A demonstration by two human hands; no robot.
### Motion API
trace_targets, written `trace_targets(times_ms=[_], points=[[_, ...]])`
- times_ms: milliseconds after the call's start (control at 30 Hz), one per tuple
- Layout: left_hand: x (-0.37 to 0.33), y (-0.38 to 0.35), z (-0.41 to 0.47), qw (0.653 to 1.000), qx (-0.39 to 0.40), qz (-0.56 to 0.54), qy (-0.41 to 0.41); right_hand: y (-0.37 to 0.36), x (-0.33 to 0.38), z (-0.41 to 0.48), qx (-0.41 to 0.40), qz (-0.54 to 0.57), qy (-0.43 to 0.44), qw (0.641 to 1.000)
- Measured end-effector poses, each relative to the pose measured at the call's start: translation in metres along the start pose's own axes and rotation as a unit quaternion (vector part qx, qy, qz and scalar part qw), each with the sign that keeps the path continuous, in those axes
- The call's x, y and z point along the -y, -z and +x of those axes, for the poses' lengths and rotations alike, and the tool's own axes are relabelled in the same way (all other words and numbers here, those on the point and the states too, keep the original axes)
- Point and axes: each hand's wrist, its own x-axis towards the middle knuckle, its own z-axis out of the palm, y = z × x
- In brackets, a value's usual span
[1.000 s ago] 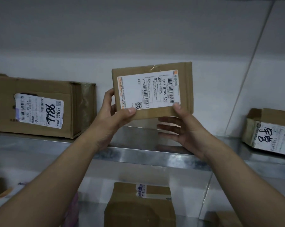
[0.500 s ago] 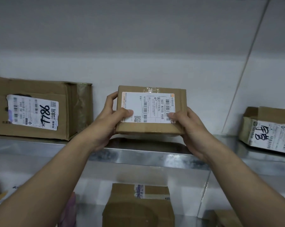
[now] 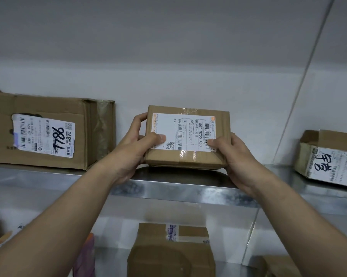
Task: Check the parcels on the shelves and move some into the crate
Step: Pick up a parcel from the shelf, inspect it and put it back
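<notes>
Parcel [image 3: 186,136] — between both gripping hands

Dim, flat indoor light with a cool grey cast spreads evenly over the pale wall [image 3: 168,56]. Clear tape on the small parcel [image 3: 188,158] catches small glints. The steel shelf [image 3: 178,187] gives back mottled reflections along its front edge, with a soft shadow under the parcel. Wide-angle bending tilts the left carton [image 3: 48,108] and the right carton [image 3: 328,142]. The frame's lower corners are smeared and soft.
</notes>
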Motion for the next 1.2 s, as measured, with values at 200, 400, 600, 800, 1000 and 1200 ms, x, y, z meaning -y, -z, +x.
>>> trace_targets(times_ms=[200,400,600,800,1000,1200], points=[[-0.002,0.0,-0.002,1.0,-0.005,-0.008,-0.007,-0.001,0.003,-0.004,0.008,-0.002,0.008,1.0],[-0.006,-0.002,-0.005,0.998,-0.027,-0.016,0.052,0.002,0.001,-0.003,0.09,-0.044,0.08,0.992],[-0.013,-0.007,-0.01,0.999,-0.016,-0.033,0.041,0.001,0.0,-0.004,0.076,-0.043,0.089,0.992],[0.002,0.003,-0.002,0.999,0.037,0.024,-0.015,0.0,0.001,-0.003,0.074,-0.035,-0.021,0.996],[0.004,0.003,0.0,0.999,0.036,-0.011,-0.005,0.003,-0.003,0.003,0.066,-0.023,0.032,0.997],[0.003,0.002,-0.001,0.999,0.036,-0.013,-0.007,0.005,-0.005,0.003,0.061,-0.014,0.043,0.997]])
